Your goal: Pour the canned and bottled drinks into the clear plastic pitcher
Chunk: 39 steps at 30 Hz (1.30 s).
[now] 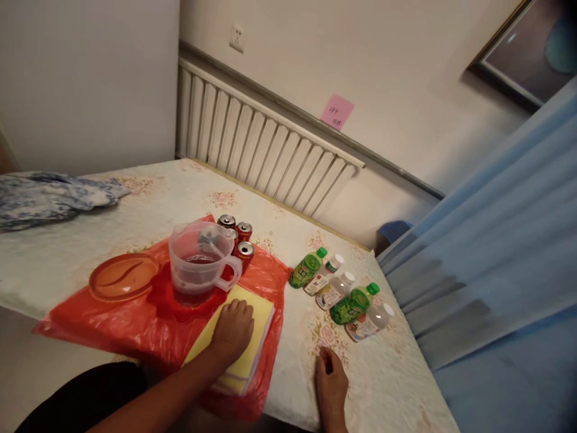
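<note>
My left hand lies on a yellow-covered pad of paper, its fingers resting loosely over the cover, open. Beside that pad, a clear plastic measuring jug with some dark reddish liquid stands in a red scalloped dish. My right hand rests on the floral tablecloth, loosely curled closed with nothing visible in it. Nearest to it is a row of bottles lying on their sides: a green bottle, another green bottle and several clear ones with white caps.
Several red drink cans stand behind the jug. An orange round lid lies on the red plastic sheet. Bunched patterned cloth sits at the far left. A radiator lines the wall; a blue curtain hangs at right.
</note>
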Available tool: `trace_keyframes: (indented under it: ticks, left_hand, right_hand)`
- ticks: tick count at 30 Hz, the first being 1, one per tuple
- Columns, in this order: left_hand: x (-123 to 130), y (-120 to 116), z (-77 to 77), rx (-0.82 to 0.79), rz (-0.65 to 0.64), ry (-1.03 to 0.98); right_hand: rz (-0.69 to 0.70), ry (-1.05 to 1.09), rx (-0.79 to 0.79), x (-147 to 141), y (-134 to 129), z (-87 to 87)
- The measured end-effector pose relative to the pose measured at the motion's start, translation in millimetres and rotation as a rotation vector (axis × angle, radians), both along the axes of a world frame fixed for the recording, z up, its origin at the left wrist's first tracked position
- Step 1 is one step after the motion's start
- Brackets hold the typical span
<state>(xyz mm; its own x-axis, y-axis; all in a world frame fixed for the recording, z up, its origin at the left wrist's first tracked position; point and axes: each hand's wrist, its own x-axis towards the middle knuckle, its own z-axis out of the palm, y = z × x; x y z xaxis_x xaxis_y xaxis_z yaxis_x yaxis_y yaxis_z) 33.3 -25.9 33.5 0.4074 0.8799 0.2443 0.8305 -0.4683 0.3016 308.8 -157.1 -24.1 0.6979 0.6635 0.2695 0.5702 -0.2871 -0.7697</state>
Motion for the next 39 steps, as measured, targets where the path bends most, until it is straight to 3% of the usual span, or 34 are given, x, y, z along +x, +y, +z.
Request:
trace_keyframes:
  ticks: [7,10,14,19,26,30,34,39]
  left_hand:
    - [-5.1,11.9,-5.0,-0.056,-0.067,-0.123]
    - [-5.7,9.9,-9.6,-0.078,-0.117,-0.197]
    - [-8.3,8.2,-13.8,-0.114,-0.203,-0.295]
    - [-13.1,11.1,-16.2,-0.146,-0.219,-0.407]
    - [-15.8,13.7,-13.3,-0.191,-0.202,-0.47]
    - [-18.2,13.3,-10.2,-0.221,-0.19,-0.49]
    - [-19.1,12.7,-11.3,-0.228,-0.186,-0.505]
    - [-18.8,13.1,-14.9,-0.225,-0.187,-0.508]
  right_hand:
    - [-0.012,-0.014,-0.02,3.6,-0.6,-3.6]
    - [-0.03,0.028,-0.011,-4.0,10.7,1.9]
    - [0.056,0.104,0.038,-34.5,52.9,22.4]
    - [0.386,0.204,0.151,-95.7,135.6,63.5]
    - [0.598,-0.01,0.169,-165.9,227.4,104.1]
    - [0.699,-0.102,0.187,-188.8,250.3,111.2]
    - [0.797,-0.04,0.193,-205.4,259.1,113.8]
    - [0.725,0.016,0.18,-215.3,259.5,114.6]
